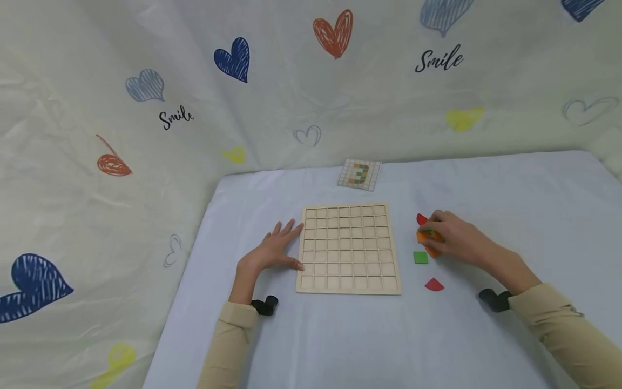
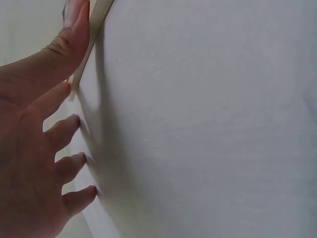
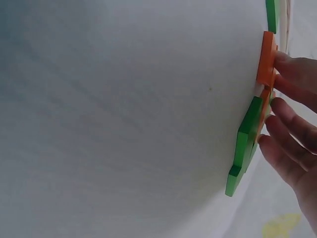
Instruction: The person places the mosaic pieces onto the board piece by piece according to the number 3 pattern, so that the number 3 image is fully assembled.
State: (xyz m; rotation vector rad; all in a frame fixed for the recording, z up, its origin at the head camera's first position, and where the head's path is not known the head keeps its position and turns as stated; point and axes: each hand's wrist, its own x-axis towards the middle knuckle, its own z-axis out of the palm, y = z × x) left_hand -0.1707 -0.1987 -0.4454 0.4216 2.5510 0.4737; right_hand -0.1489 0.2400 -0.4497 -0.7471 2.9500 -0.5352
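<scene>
A pale wooden grid board (image 1: 347, 249) lies flat on the white cloth. My left hand (image 1: 272, 250) rests at its left side with fingers spread, fingertip and thumb touching the edge. To the right of the board, my right hand (image 1: 459, 237) reaches over a small cluster of tiles, its bent fingertips touching an orange tile (image 3: 266, 58) and others around it. Green tiles (image 3: 246, 133) lie beside these fingers in the right wrist view. Nearby are a green square tile (image 1: 420, 257) and a red quarter-round tile (image 1: 434, 284). Another red tile (image 1: 421, 219) shows past the fingertips, partly covered.
Behind the board lies a pattern card (image 1: 359, 174) with an orange and green design on a grid. The white tablecloth (image 1: 350, 346) spreads around everything. A pale backdrop with printed hearts (image 1: 333, 33) hangs behind the table.
</scene>
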